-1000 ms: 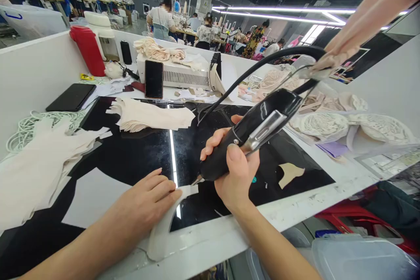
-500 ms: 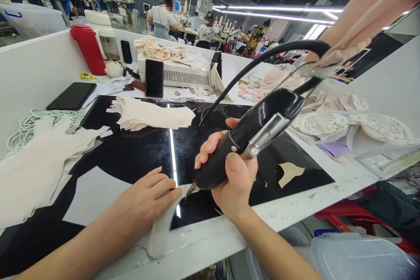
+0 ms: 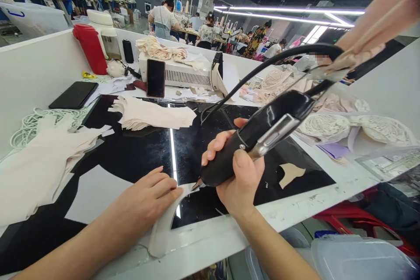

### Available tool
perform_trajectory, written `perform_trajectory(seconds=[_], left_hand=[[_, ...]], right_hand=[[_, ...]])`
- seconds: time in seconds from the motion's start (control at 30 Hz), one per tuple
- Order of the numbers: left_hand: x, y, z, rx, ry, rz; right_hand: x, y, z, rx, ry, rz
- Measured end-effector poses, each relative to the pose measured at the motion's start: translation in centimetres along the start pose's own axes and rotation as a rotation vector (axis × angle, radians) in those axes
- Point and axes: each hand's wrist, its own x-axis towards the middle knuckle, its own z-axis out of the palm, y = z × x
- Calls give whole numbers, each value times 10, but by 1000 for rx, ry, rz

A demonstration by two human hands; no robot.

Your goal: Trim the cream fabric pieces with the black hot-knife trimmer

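My right hand [image 3: 243,179] is wrapped round a black corded hand tool [image 3: 259,133] that has a silver lever on its side. The tool is tilted, its metal tip [image 3: 197,184] down at the left and touching the narrow end of a pale fabric piece [image 3: 164,232]. My left hand [image 3: 154,194] lies palm down on that piece, fingers stretched out and close together. The fabric curves toward the table's front edge, partly hidden under the hand. A black cable [image 3: 262,63] loops up from the tool toward a hanging pink cloth [image 3: 377,22].
Pale fabric stacks lie at the left [image 3: 39,170] and behind my hands on the black board [image 3: 157,153]. A white paper shape [image 3: 95,194] is beside my left forearm, a beige scrap [image 3: 290,175] to the right. Behind stand a phone [image 3: 155,78] and a white vented box [image 3: 187,74].
My right hand and the tool have shifted slightly right, and the tip with them, along the fabric's end. My left hand stays in place on the fabric.
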Motion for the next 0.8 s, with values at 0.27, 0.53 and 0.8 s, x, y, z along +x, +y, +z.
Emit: perform_trajectory(seconds=[0.27,0.53,0.8], left_hand=[[0,-2,2,-26,22,10],[0,-2,2,-17,32,16],[-1,5,-5,15,24,11]], right_hand=[[-1,1,-5,-35,6,-6],[-1,0,-5,-9,-7,-13],[-4,1,-4,12,-20,-5]])
